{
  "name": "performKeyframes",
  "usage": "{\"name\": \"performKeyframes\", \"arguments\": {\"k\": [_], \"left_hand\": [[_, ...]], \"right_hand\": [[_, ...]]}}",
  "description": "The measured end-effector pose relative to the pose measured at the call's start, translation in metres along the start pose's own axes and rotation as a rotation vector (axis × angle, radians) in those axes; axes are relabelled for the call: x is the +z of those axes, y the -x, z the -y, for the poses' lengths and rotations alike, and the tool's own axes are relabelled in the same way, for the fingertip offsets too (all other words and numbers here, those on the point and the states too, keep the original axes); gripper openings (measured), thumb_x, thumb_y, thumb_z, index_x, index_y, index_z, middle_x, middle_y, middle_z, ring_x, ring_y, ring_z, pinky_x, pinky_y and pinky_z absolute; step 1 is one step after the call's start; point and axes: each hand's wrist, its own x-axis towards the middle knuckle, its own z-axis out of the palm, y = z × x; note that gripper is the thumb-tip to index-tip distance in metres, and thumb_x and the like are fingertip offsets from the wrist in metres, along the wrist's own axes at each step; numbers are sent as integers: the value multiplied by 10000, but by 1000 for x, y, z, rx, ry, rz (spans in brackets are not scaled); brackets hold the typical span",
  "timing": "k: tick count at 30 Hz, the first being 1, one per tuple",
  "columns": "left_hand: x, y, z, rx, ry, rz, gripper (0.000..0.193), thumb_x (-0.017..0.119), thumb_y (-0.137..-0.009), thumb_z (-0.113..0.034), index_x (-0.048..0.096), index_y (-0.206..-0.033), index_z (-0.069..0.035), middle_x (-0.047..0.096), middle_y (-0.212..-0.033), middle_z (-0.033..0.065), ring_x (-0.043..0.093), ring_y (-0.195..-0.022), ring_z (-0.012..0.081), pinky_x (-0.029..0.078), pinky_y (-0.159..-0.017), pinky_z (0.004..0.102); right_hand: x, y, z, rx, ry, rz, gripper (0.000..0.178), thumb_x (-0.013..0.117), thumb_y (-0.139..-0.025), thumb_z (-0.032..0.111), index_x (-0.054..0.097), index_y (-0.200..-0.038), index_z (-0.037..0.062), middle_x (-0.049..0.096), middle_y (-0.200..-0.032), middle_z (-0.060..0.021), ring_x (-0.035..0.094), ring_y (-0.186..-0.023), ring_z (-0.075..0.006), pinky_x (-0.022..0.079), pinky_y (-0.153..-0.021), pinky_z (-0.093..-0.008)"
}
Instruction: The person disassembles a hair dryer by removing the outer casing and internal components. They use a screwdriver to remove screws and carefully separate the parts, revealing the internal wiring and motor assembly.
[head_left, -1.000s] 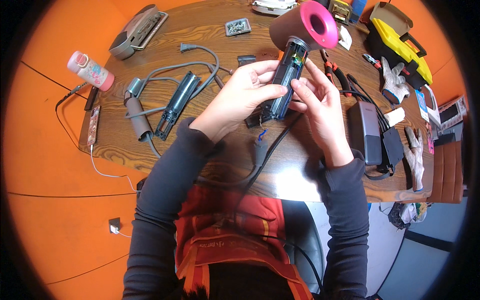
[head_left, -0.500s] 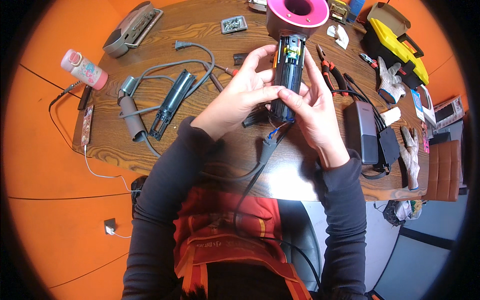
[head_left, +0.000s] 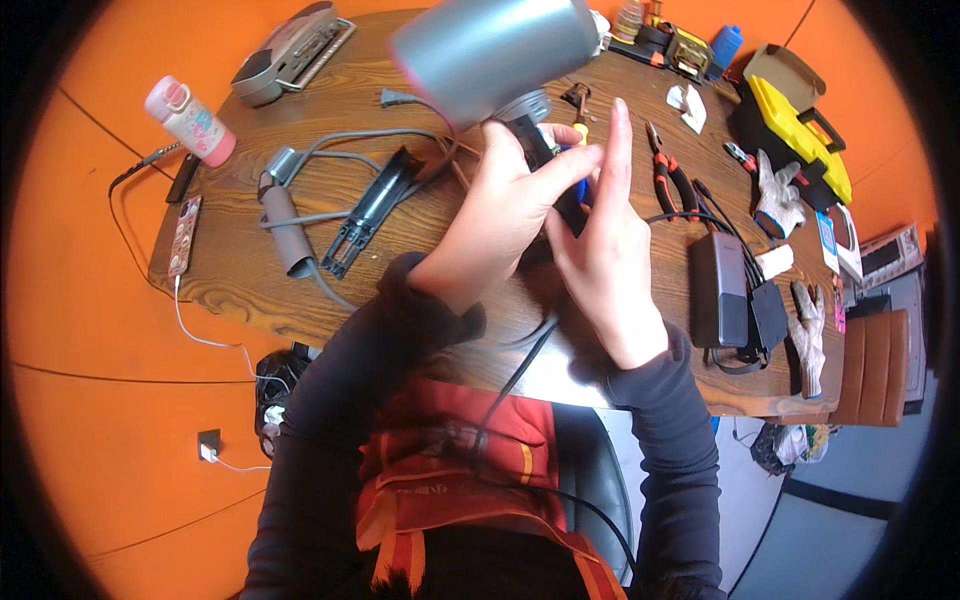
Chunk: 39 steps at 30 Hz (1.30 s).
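A hair dryer [head_left: 495, 55] with a grey barrel hangs over the table, blurred by motion. Its slim black handle [head_left: 532, 140] is uncovered, with yellow and blue parts showing along its right side. My left hand [head_left: 505, 200] is closed around the handle, thumb across its front. Against the handle's lower end, my right hand [head_left: 605, 260] has its index finger stretched straight up and its thumb apart; the other fingers are mostly hidden. Left of my hands lie a black half-shell [head_left: 375, 210] and a grey tubular sleeve [head_left: 287, 230] threaded on a grey cable [head_left: 345, 135].
Red-black pliers [head_left: 672, 180], a grey boxy device [head_left: 720, 290] with cables, and work gloves [head_left: 778, 200] lie at right, near a yellow-black toolbox [head_left: 795, 135]. A pink-white bottle [head_left: 192, 122] and a power strip [head_left: 185, 235] are at left. A black cable [head_left: 515, 380] crosses the table's front edge.
The hair dryer has turned: its pink ring end no longer faces me, and the grey barrel side shows instead. It has shifted left. My right index finger has straightened away from the handle.
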Motion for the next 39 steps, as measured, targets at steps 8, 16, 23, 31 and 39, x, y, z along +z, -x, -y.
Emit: {"name": "performKeyframes", "arguments": {"k": [8, 16, 23, 31, 39], "left_hand": [[-34, 18, -22, 344, 149, -147, 288, 509, -833, 37, 379, -1067, -68, 509, -949, 84, 538, -875, 158, 466, -855, 339], [-92, 13, -82, 364, 234, 18, 349, 557, -777, 32, 387, -1063, -72, 514, -959, 106, 555, -858, 181, 476, -861, 445], [-118, 9, -85, 346, 219, 48, 354, 551, -764, 31, 401, -1071, -63, 512, -973, 114, 547, -831, 172, 494, -826, 422], [-137, 3, -81, 297, 374, 129, 415, 524, -714, 24, 388, -1100, -48, 403, -1031, 58, 445, -762, 104, 410, -740, 291], [-158, -15, -70, 161, 462, 294, 387, 522, -740, 0, 396, -1095, -90, 458, -1094, 119, 486, -770, 135, 446, -735, 324]], "right_hand": [[3, -17, 28, -396, 164, 71, 856, 744, -653, 129, 265, -1356, 41, 595, -1056, -160, 612, -933, -260, 485, -792, -332], [1, 10, 11, 228, -668, 314, 676, 724, -683, 69, 388, -1268, 39, 546, -1133, -144, 540, -1042, -196, 418, -910, -331], [25, 29, 24, 532, -941, 362, 232, 607, -802, -8, 521, -1016, -28, 600, -854, -36, 563, -745, -72, 466, -703, -203], [30, 25, 25, 722, -1191, 716, 165, 554, -867, 89, 540, -980, -31, 617, -800, -63, 566, -694, -82, 466, -659, -213], [46, 28, 31, 621, -962, 695, 208, 589, -830, 36, 545, -1024, -23, 618, -864, -54, 589, -803, -84, 480, -730, -228]]}}
